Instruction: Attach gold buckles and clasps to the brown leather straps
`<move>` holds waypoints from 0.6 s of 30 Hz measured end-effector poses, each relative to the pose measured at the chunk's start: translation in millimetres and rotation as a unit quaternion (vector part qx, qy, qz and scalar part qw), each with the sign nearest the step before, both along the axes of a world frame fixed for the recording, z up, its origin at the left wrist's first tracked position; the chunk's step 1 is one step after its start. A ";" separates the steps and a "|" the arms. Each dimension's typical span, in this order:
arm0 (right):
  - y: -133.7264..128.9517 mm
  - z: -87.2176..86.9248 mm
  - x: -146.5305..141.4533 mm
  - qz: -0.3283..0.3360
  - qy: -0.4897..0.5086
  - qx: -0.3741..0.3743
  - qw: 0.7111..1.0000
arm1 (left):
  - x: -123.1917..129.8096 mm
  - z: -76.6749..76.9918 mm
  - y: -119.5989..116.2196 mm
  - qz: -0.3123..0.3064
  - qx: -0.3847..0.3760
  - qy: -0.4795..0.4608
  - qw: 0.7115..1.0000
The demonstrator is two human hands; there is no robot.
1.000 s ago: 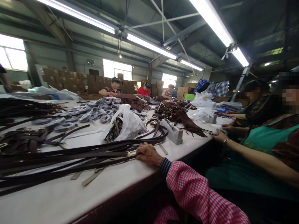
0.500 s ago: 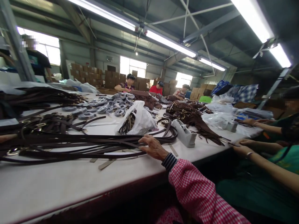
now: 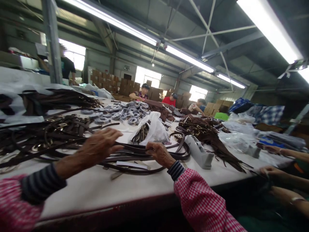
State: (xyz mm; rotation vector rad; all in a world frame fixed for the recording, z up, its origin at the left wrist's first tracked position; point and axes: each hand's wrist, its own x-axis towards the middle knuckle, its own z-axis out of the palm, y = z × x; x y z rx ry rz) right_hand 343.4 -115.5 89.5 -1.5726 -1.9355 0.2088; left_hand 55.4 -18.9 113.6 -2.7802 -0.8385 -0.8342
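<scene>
Long dark brown straps [image 3: 135,149] lie in loops across the white table [image 3: 96,190]. My right hand [image 3: 159,154] is closed on the edge of these straps near their looped right end. Over their middle is my left hand [image 3: 96,149], its fingers stretched forward and the thumb apart; nothing shows in its grasp. Beneath the straps lie a white strip [image 3: 133,165] and pale flat pieces. Just behind my right hand stands a white plastic bag [image 3: 156,130] with thin strips inside. To its right is a grey tape dispenser [image 3: 199,153].
Rolled grey straps [image 3: 117,114] cover the table beyond. More brown straps with metal buckles lie at left [image 3: 58,129] and right [image 3: 205,127]. At the right edge are another person's hands [image 3: 277,175]. Several people work across the table, with cartons behind them.
My left hand has come in from the left edge to above the straps. My right hand has closed on them. The view has turned a little left.
</scene>
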 end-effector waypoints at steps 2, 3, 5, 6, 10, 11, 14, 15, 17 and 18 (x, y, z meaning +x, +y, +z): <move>-7.1 18.3 -8.0 0.037 0.008 -0.001 0.999 | 43.8 -2.6 -15.1 -0.059 -0.127 0.007 0.990; -12.8 26.4 -8.7 0.054 0.012 -0.010 0.998 | 61.9 -3.1 -22.0 -0.098 -0.194 0.015 0.976; -27.3 39.2 -4.5 0.080 0.019 -0.044 0.996 | 85.7 -3.0 -33.6 -0.155 -0.261 0.029 0.952; -35.6 43.6 -1.1 0.089 0.023 -0.067 0.993 | 91.2 -2.5 -38.6 -0.183 -0.290 0.030 0.939; -69.8 50.1 4.2 0.099 0.050 -0.141 0.984 | 90.1 4.8 -58.0 -0.261 -0.485 0.021 0.835; -78.5 50.3 2.6 0.096 0.057 -0.147 0.983 | 88.4 8.0 -64.2 -0.271 -0.530 0.030 0.803; -109.3 48.1 -0.6 0.095 0.063 -0.163 0.980 | 87.2 17.6 -85.3 -0.300 -0.608 0.082 0.730; -121.9 45.4 1.7 0.093 0.063 -0.171 0.979 | 87.6 20.0 -91.5 -0.308 -0.623 0.095 0.713; -149.1 34.8 13.6 0.049 0.078 -0.171 0.981 | 86.2 22.3 -99.3 -0.318 -0.638 0.120 0.691; -162.2 27.0 22.1 0.019 0.110 -0.174 0.978 | 83.3 22.2 -100.0 -0.318 -0.637 0.135 0.690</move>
